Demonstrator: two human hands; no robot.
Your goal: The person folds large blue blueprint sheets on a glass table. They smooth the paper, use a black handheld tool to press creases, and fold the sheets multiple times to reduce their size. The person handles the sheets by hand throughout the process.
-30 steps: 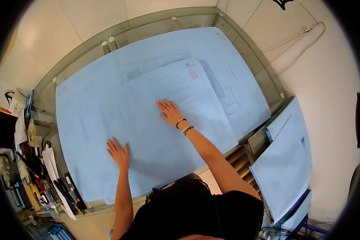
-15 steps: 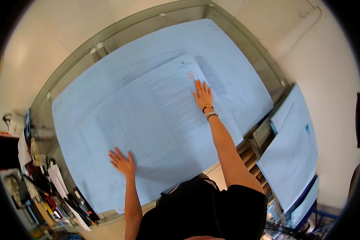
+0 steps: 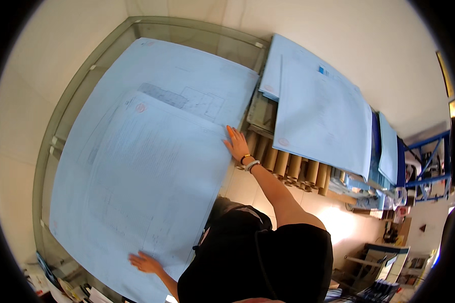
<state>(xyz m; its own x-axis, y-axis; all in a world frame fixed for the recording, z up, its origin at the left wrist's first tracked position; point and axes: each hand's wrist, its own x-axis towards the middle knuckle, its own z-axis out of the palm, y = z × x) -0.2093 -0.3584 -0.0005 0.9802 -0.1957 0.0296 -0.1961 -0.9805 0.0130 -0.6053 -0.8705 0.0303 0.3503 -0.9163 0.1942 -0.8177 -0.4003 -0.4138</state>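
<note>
Two big bluish drawing sheets lie overlapped on a glass-topped table. The upper sheet (image 3: 152, 151) bears fine lines, text and a red round stamp near its far corner. Under it, the lower sheet (image 3: 197, 65) shows a grey drawn patch and reaches out beyond its far edge. My right hand (image 3: 237, 146), with bracelets at the wrist, rests at the right edge of the sheets with its fingers apart. Close to the near edge, my left hand (image 3: 144, 262) lies flat on the upper sheet, fingers stretched out. Neither hand holds anything.
Right of the table, another stack of bluish sheets (image 3: 323, 116) lies above several cardboard tubes (image 3: 293, 166). A blue metal frame (image 3: 429, 161) stands farther right. Table frame (image 3: 48, 151) runs along the left, by a pale wall. Clutter (image 3: 66, 283) fills the lower left corner.
The view has turned to the right, bringing more of the side stack and tubes in. My right hand has slid from beside the red stamp to the sheets' right edge; my left stays on the paper.
</note>
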